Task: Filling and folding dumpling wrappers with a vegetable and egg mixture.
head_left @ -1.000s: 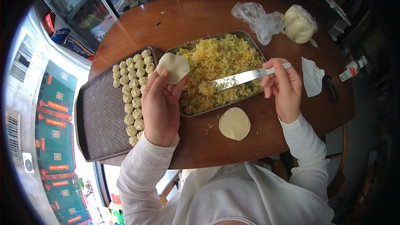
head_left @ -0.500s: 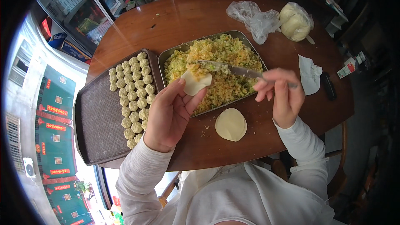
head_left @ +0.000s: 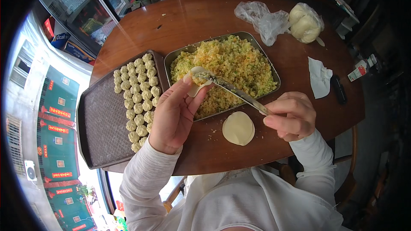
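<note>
My left hand (head_left: pixel 174 117) holds a round dough wrapper (head_left: pixel 196 89) over the near left corner of a metal tray (head_left: pixel 279 86) heaped with crumbly yellow-green filling (head_left: pixel 231 60). A little filling sits in the wrapper, whose edges curl up. My right hand (head_left: pixel 293 115) is closed round the end of a long flat metal spatula (head_left: pixel 239 94). Its tip presses into the filling in the wrapper. On the table just below the metal tray lies a small stack of dough wrappers (head_left: pixel 238 128). Left of my left hand, rows of pleated buns (head_left: pixel 139 98) cover the right part of a dark baking tray (head_left: pixel 107 124).
A crumpled plastic bag (head_left: pixel 265 21) and a wrapped ball of dough (head_left: pixel 306 23) lie at the far right of the wooden table (head_left: pixel 141 30). Nearer are a white paper sheet (head_left: pixel 320 77), a black slim object (head_left: pixel 339 90) and a small white-and-red box (head_left: pixel 357 72).
The spatula has tilted, its handle end dropping toward me, and its tip is now inside the wrapper. My right hand has lowered and turned. The wrapper has folded up more round the filling.
</note>
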Tool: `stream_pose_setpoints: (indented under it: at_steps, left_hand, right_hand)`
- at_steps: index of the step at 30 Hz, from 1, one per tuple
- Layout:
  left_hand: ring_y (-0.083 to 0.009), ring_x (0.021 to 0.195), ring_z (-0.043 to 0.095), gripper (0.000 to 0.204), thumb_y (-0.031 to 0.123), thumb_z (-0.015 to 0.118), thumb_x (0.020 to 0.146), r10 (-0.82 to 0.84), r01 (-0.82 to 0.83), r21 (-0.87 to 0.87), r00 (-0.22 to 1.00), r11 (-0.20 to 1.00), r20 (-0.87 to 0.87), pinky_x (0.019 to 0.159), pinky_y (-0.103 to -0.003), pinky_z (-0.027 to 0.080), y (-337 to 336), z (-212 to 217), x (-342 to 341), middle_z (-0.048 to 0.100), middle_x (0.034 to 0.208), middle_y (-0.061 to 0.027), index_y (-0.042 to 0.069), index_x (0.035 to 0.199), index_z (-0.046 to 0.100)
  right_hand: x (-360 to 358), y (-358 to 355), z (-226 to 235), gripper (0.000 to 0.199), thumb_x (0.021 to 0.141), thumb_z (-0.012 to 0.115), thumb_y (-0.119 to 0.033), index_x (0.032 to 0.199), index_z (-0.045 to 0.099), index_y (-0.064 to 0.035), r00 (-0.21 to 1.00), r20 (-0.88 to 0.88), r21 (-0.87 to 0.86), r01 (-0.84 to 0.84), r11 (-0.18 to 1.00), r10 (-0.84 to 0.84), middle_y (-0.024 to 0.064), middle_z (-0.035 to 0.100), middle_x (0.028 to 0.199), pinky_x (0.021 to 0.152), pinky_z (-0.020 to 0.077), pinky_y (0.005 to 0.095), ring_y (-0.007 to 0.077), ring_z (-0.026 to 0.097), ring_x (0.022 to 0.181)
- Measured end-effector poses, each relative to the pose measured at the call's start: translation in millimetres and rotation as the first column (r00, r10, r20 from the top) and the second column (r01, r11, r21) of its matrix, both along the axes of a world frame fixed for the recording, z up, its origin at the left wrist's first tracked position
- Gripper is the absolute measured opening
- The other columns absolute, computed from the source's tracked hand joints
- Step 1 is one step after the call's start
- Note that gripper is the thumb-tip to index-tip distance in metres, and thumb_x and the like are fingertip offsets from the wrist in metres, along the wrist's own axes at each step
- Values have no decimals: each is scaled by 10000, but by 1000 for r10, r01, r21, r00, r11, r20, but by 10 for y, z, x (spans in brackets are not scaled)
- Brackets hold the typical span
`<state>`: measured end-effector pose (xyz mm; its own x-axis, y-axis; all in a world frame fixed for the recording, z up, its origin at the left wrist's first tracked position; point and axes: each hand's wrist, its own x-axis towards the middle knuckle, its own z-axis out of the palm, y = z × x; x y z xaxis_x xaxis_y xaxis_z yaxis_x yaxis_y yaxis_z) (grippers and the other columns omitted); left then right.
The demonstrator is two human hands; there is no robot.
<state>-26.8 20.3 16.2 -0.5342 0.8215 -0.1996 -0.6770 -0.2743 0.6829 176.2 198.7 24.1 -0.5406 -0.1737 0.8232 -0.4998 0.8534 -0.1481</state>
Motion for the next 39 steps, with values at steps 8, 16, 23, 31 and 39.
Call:
stream_pose_setpoints:
  at_steps: [8, 16, 23, 31, 39]
  left_hand:
    - [-313, 1179, 608, 355, 34, 447, 1007, -21, 20, -8, 998, 1000, -57, 915, -243, 585, 8, -3, 14, 589, 1273, -204, -106, 1332, 463]
    - [-342, 1178, 604, 372, -10, 384, 993, -63, 60, -30, 994, 998, -85, 936, -260, 577, 7, -25, 22, 554, 1311, -231, -117, 1345, 438]
    - [-347, 1186, 601, 434, 33, 370, 980, -204, 203, -60, 979, 977, -9, 943, -289, 574, -5, 26, 68, 547, 1317, -248, -124, 1384, 370]
    - [-222, 1108, 645, 311, 72, 466, 987, -254, 253, -76, 967, 964, -1, 984, -338, 545, -33, 9, 78, 638, 1214, -132, -54, 1263, 538]
    - [-220, 1113, 648, 368, 212, 556, 1004, -307, 279, -157, 932, 947, -194, 938, -279, 556, -18, 37, 163, 660, 1197, -125, -28, 1283, 560]
  right_hand:
    - [82, 75, -135, 420, 1052, 413, -338, 1006, 650, 6, 970, -136, -510, 105, 854, -201, 125, 667, 838, 532, 492, 258, 151, 638, 617]
    - [223, 529, 191, 336, 1053, 434, -327, 1103, 579, -28, 892, -147, -874, 85, 478, -427, 78, 642, 880, 582, 397, 231, 106, 561, 662]
    - [256, 669, 145, 283, 1036, 461, -322, 1002, 571, -64, 943, 11, -938, 125, 324, -333, 32, 553, 812, 538, 316, 213, 85, 497, 629]
    - [211, 766, -20, 231, 1017, 507, -282, 949, 615, -90, 937, 280, -910, 328, 253, -208, -30, 520, 751, 499, 274, 179, 34, 461, 588]
    - [183, 967, -209, 345, 957, 637, -280, 1254, 576, -115, 796, 589, -760, 604, 241, -139, -38, 539, 888, 596, 347, 189, 38, 483, 734]
